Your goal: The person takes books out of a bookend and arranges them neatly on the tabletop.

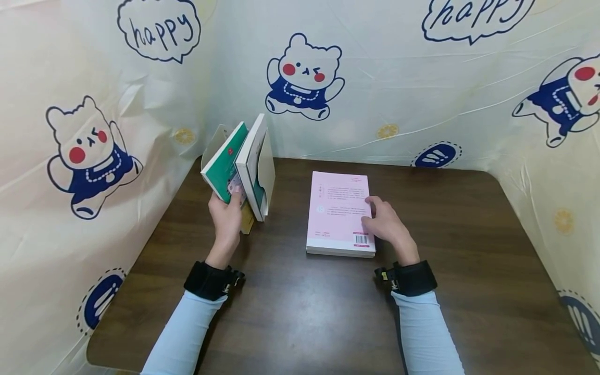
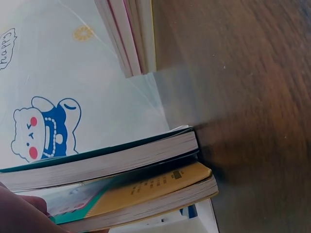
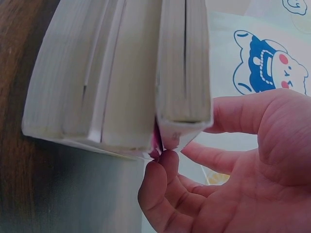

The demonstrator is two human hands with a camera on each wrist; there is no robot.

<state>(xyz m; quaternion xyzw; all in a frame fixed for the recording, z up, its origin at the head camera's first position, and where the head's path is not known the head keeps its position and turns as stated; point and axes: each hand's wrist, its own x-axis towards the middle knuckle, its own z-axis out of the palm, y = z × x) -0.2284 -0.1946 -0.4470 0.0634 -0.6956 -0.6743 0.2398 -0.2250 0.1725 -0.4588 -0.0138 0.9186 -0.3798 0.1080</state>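
At the left of the table, my left hand (image 1: pixel 226 221) grips a green-and-yellow paperback (image 1: pixel 226 162), which leans to the left with its thumb on the cover. In the left wrist view that paperback (image 2: pixel 150 189) lies beside another thick book (image 2: pixel 121 162) with a dark green cover. A white-edged book (image 1: pixel 250 161) stands to its right against a cream bookend (image 1: pixel 267 174). My right hand (image 1: pixel 388 225) pinches the right edge of a pink book (image 1: pixel 339 208). The right wrist view shows curled fingertips at the spine edge of this top book (image 3: pixel 187 63), with thicker books (image 3: pixel 97 87) stacked under it.
A brown wooden table (image 1: pixel 300 312) carries everything. Behind it and at its sides hangs a pale curtain (image 1: pixel 375 67) printed with bears. Another cream bookend panel (image 1: pixel 217 138) stands behind the green paperback at the left.
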